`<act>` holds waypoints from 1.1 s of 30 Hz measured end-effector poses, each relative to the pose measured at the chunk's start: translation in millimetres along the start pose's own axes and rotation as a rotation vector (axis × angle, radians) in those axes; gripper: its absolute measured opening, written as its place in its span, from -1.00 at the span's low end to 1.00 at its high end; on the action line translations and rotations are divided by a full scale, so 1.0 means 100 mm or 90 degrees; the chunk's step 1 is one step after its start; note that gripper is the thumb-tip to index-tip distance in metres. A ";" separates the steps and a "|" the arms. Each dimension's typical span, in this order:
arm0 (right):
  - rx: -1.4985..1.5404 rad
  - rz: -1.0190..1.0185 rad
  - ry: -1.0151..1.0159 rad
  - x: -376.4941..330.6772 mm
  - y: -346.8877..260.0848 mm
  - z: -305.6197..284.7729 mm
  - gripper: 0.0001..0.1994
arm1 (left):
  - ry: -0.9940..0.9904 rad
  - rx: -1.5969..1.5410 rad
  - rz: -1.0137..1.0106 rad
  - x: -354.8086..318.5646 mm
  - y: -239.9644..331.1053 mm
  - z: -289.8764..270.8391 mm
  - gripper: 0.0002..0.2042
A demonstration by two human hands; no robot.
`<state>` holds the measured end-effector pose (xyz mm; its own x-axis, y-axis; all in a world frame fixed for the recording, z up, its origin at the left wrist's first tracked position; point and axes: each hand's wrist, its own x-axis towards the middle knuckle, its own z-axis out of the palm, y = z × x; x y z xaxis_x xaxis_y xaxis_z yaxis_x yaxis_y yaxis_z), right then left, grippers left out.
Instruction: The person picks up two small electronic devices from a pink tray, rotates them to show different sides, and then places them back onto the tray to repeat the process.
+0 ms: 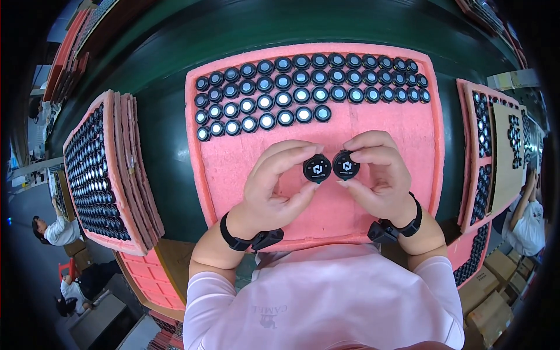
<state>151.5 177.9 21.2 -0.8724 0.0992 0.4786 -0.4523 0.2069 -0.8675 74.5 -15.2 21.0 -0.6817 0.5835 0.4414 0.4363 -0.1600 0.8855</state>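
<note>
Fingertips of the left hand (274,184) and right hand (379,175) each pinch a small round black plastic disc, left disc (317,168) touching right disc (346,165), above the pink foam tray (402,146); both look light, rigid and smooth, best gripped by their rims.

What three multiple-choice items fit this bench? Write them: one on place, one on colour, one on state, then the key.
1. Where do the rows of round caps lie?
A. the foam sheet's far part
B. its near edge
C. the floor

2. What colour is the foam sheet?
A. blue
B. pink
C. white

3. What does the left hand hold?
A. nothing
B. a stack
C. one black disc

Key: A, rows lie beyond the hands; B, the foam is pink; C, its fingertips pinch one disc, as the right hand pinches another.
</note>
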 end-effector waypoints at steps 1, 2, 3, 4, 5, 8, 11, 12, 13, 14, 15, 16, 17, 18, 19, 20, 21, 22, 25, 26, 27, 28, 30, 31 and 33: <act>0.000 0.000 0.000 0.00 0.00 0.00 -0.55 | 0.001 0.005 -0.001 0.00 0.00 0.00 -0.47; -0.003 0.000 -0.002 0.01 0.00 0.00 -0.55 | 0.002 0.009 -0.001 0.00 0.00 0.00 -0.47; -0.007 -0.001 -0.004 0.01 -0.01 0.00 -0.55 | 0.003 0.009 -0.001 0.00 0.00 0.00 -0.47; -0.011 -0.002 -0.006 0.01 -0.01 0.00 -0.55 | 0.005 0.006 -0.002 0.00 0.00 0.01 -0.48; -0.011 -0.002 -0.007 0.01 -0.01 0.00 -0.55 | 0.008 0.003 -0.002 0.00 0.00 0.01 -0.48; -0.008 0.011 -0.004 0.01 -0.01 0.01 -0.55 | 0.009 0.001 0.003 0.01 -0.01 0.01 -0.50; -0.006 0.000 -0.055 0.00 0.03 -0.05 -0.59 | 0.007 0.002 0.015 0.03 -0.02 0.00 -0.52; -0.006 -0.005 -0.080 -0.01 0.04 -0.07 -0.61 | -0.010 0.016 0.021 0.04 -0.01 -0.01 -0.54; -0.005 -0.005 -0.080 0.00 0.03 -0.08 -0.61 | -0.026 0.032 0.027 0.05 0.00 -0.03 -0.55; 0.002 0.002 -0.088 0.02 0.02 -0.09 -0.62 | -0.042 0.048 0.033 0.06 0.01 -0.04 -0.57; 0.009 0.010 -0.096 0.03 0.00 -0.10 -0.63 | -0.042 0.048 0.033 0.06 0.01 -0.06 -0.57; 0.017 0.017 -0.104 0.04 -0.01 -0.11 -0.64 | -0.059 0.038 0.035 0.05 -0.01 -0.08 -0.60; 0.017 0.017 -0.104 0.04 -0.01 -0.11 -0.64 | -0.075 0.029 0.036 0.05 -0.02 -0.10 -0.62; 0.019 0.024 -0.096 0.02 0.01 -0.10 -0.64 | -0.092 0.017 0.037 0.04 -0.03 -0.11 -0.65; 0.022 0.032 -0.088 0.01 0.03 -0.10 -0.65 | -0.092 0.017 0.037 0.03 -0.03 -0.08 -0.65; 0.024 0.039 -0.080 0.00 0.04 -0.09 -0.65 | -0.046 -0.041 -0.010 0.03 -0.01 -0.02 -0.67; 0.024 0.039 -0.080 -0.01 0.05 -0.08 -0.65 | 0.000 -0.098 -0.056 0.02 0.00 0.03 -0.70; 0.072 0.063 -0.056 -0.01 0.05 -0.05 -0.66 | 0.046 -0.156 -0.102 0.02 0.01 0.06 -0.73; 0.172 0.110 -0.008 -0.01 0.05 -0.01 -0.67 | 0.029 -0.125 -0.132 0.04 0.03 0.04 -0.71; 0.174 0.111 -0.020 -0.01 0.06 -0.02 -0.68 | 0.021 -0.110 -0.146 0.05 0.03 0.03 -0.71; 0.176 0.111 -0.032 -0.01 0.07 -0.03 -0.69 | 0.021 -0.110 -0.146 0.06 0.02 0.01 -0.71; 0.178 0.112 -0.044 -0.01 0.07 -0.03 -0.69 | -0.007 -0.066 -0.114 0.07 0.01 -0.01 -0.70; 0.155 0.098 -0.050 -0.01 0.08 -0.04 -0.70 | -0.064 0.021 -0.048 0.08 -0.02 -0.04 -0.68; 0.132 0.084 -0.055 0.00 0.08 -0.04 -0.70 | -0.064 0.020 -0.048 0.07 -0.05 -0.04 -0.68; 0.110 0.070 -0.062 0.00 0.08 -0.03 -0.70 | -0.076 -0.042 -0.072 0.04 -0.11 -0.04 -0.67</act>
<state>148.6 182.7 14.4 -0.9280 0.0161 0.3722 -0.3716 0.0298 -0.9279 64.5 -14.4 14.1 -0.6482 0.6901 0.3219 0.3189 -0.1378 0.9377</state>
